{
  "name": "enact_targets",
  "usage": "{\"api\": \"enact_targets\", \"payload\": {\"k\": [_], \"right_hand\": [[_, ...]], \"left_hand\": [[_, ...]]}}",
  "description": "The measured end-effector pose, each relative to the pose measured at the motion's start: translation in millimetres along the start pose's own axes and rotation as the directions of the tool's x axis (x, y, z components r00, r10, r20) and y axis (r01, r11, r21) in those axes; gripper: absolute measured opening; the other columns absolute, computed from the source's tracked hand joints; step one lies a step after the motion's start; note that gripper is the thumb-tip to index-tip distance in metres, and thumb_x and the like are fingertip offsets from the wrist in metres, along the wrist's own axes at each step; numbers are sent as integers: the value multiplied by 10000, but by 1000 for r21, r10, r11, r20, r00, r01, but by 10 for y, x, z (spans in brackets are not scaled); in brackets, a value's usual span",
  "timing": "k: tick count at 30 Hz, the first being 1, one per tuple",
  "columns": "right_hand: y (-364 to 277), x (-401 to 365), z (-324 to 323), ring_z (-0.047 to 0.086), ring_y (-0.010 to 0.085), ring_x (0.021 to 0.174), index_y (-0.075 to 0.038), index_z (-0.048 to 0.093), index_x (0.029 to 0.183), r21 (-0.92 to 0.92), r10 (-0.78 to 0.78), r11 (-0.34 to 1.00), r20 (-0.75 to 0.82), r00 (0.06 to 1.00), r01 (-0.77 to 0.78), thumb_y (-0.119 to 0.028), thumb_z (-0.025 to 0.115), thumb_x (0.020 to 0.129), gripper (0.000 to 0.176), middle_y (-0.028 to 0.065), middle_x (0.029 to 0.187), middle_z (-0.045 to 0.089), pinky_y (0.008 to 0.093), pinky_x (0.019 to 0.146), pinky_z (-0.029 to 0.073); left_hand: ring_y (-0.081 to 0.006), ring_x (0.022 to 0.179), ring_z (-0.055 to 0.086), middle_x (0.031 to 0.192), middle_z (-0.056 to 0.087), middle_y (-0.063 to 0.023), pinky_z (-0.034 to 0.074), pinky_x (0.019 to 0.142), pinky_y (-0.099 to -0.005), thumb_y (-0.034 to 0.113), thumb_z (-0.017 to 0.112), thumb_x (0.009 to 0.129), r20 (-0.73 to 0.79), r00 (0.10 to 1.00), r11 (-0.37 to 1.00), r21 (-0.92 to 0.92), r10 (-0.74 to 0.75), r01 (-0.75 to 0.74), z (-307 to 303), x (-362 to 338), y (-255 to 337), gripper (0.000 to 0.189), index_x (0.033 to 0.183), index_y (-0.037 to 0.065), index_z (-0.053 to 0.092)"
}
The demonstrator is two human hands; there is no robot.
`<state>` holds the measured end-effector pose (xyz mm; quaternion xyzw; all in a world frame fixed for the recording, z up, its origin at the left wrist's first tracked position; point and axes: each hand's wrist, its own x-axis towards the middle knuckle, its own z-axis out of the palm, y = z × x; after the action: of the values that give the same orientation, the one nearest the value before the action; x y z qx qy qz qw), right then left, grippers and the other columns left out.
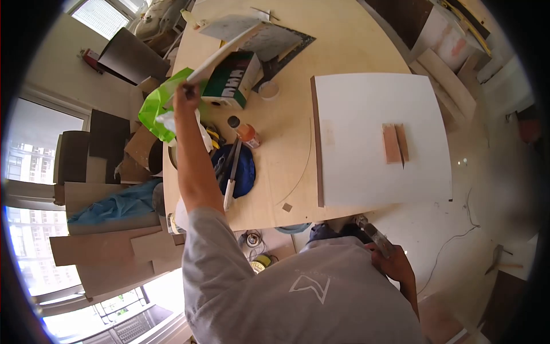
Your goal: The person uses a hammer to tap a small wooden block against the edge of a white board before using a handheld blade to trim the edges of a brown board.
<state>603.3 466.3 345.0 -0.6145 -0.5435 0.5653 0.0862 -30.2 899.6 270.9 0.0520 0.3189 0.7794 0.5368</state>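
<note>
My left hand [186, 98] reaches over the left side of the table with its fingers closed. It is at the near end of a long white strip [220, 55] and beside a bright green plastic bag [162, 103]; something dark shows at the fingers, too small to name. Down at my right side, my right hand [391, 264] is wrapped round a clear, tube-shaped tool [376, 236] with a metallic-looking end. On the table, a white panel [355, 178] with a brown edge carries two small reddish-brown pieces [392, 143] and a dark, pointed sliver.
A green box [232, 80], a clear cup [268, 90] and an orange bottle [245, 132] stand near my left arm. Tools lie on a blue round thing [245, 172]. Grey sheets [275, 43] lean behind the box. Boards [109, 246] are stacked at left; a cable [444, 246] crosses the floor.
</note>
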Motion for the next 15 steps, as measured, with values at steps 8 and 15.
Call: {"api": "enact_targets", "payload": {"k": [8, 15], "right_hand": [[-22, 161, 27, 626, 120, 725, -98, 685, 1157, 65, -5, 998, -17, 1000, 6, -225, 618, 924, 274, 70, 774, 686, 302, 696, 512], [-4, 374, -10, 587, 102, 639, -21, 653, 1159, 143, -67, 988, 57, 996, 58, -116, 592, 905, 278, 29, 705, 638, 275, 610, 489]], "left_hand": [[-216, 682, 650, 809, 630, -90, 557, 550, -311, 126, 674, 862, 165, 985, 932, 345, 58, -113, 125, -304, -63, 128, 903, 61, 571], [-241, 909, 632, 1025, 626, -129, 561, 751, -351, 108, 647, 901, 143, 989, 976, 204, 41, -70, -612, -644, -875, 211, 1071, 2, 580]]}}
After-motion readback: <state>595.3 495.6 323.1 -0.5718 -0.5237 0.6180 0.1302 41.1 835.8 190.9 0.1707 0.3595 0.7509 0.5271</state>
